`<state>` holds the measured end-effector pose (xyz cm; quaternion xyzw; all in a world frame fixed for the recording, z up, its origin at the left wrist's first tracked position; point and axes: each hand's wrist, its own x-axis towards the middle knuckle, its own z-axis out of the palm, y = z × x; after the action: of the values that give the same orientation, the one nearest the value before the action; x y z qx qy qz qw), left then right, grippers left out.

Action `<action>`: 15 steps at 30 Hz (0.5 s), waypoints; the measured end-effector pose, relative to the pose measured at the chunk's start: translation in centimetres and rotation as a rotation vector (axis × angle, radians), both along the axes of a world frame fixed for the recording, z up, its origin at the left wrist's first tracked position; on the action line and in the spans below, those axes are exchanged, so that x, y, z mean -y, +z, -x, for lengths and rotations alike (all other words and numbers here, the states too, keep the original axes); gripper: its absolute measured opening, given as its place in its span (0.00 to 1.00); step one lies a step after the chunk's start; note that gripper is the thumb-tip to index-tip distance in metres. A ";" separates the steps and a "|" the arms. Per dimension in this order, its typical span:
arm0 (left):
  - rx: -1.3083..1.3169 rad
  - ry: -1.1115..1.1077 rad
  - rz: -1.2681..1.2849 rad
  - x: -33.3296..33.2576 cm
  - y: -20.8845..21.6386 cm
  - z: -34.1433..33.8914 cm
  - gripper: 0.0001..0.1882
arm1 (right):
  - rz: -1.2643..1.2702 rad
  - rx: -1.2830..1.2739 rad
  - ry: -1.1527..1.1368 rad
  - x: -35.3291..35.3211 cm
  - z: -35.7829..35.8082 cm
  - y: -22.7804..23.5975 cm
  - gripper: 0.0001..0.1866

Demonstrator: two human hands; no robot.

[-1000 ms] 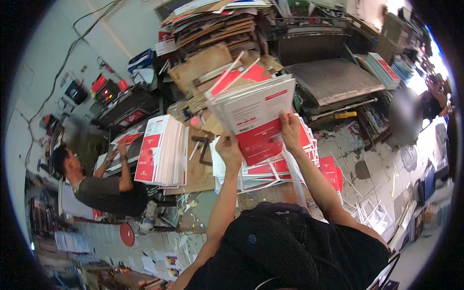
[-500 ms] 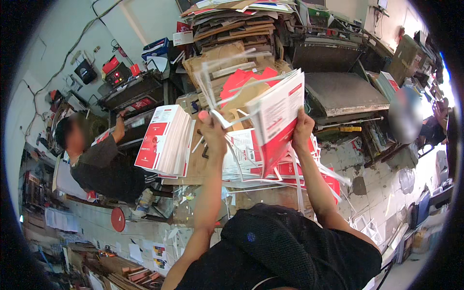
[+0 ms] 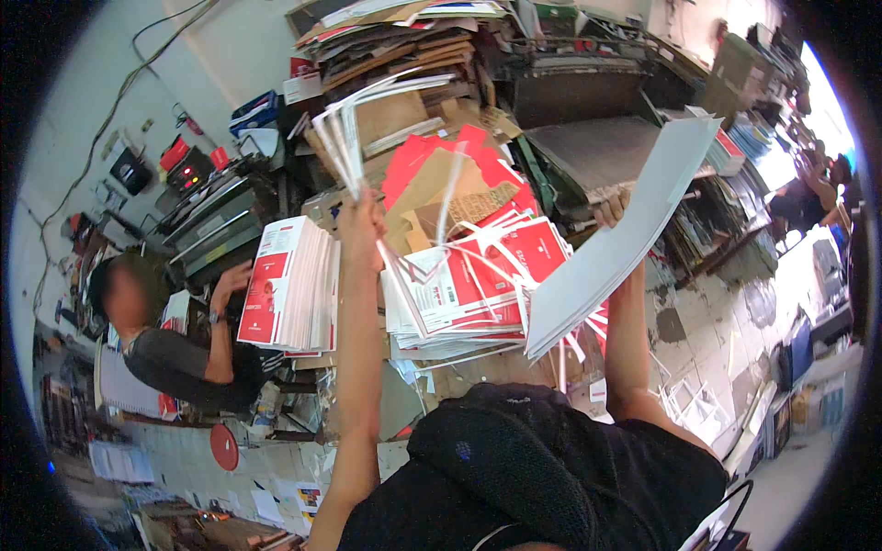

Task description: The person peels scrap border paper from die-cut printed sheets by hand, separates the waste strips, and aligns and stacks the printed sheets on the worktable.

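Observation:
My left hand [image 3: 364,228] is closed around a bunch of narrow white paper strips [image 3: 347,151], which stick up and also dangle below the fist. Out to the right, my right hand [image 3: 613,210] grips a thin sheaf of sheets [image 3: 634,230], its plain white side showing and its length slightly bowed. Most of the right fingers are behind the sheaf. Between my arms lies a loose pile of red and white printed sheets [image 3: 459,289], with more white strips strewn over it. Left of my left forearm stands a neat stack of red and white printed sheets [image 3: 285,289].
Behind the pile lie red sheets [image 3: 409,163] and brown cardboard pieces [image 3: 432,207]. Tall piles of board [image 3: 404,50] rise at the back beside a dark metal machine [image 3: 588,138]. A co-worker [image 3: 188,354] sits at the left, one hand close to the neat stack.
My right hand has carried the sheaf rightward and turned it from its printed side to plain white. My left hand has moved left with the strips. The co-worker's hand has come nearer the neat stack.

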<state>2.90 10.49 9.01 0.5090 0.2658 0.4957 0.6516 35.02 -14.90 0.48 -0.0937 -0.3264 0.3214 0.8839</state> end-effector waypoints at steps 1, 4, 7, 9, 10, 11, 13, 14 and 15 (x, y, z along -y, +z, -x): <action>-0.056 -0.084 -0.066 1.1 -0.5 -1.4 0.15 | -0.063 0.028 0.094 0.2 0.0 0.0 0.13; -0.266 -0.285 -0.596 6.9 -2.4 -6.3 0.19 | -0.184 0.020 0.218 0.9 -0.1 -0.8 0.13; -0.687 -0.708 -0.779 10.6 -3.0 -9.6 0.23 | -0.222 -0.016 0.192 1.9 0.3 -0.6 0.12; -0.612 -0.774 -0.726 10.7 -6.7 -10.7 0.23 | -0.240 -0.033 0.174 2.8 0.6 -0.3 0.12; -0.530 -0.829 -0.675 10.3 -8.4 -11.3 0.24 | -0.270 -0.031 0.172 3.3 0.3 -0.2 0.11; -0.526 -0.847 -0.684 10.3 -9.5 -11.6 0.24 | -0.301 -0.027 0.165 4.0 -0.2 -0.1 0.10; -0.477 -1.113 -0.273 11.1 -11.3 -11.3 0.25 | -0.311 -0.047 0.069 5.9 -1.0 -0.7 0.10; -0.512 -1.110 -0.309 12.1 -11.1 -11.1 0.26 | -0.313 -0.072 -0.006 7.2 -1.2 -1.2 0.09; -0.515 -1.129 -0.310 13.1 -10.5 -11.0 0.26 | -0.313 -0.075 -0.024 8.1 -1.0 -1.4 0.09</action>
<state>13.88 -2.59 -1.49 0.7619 0.0301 -0.0294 0.6464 36.01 -23.04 -0.88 0.0534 -0.3380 0.2591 0.9032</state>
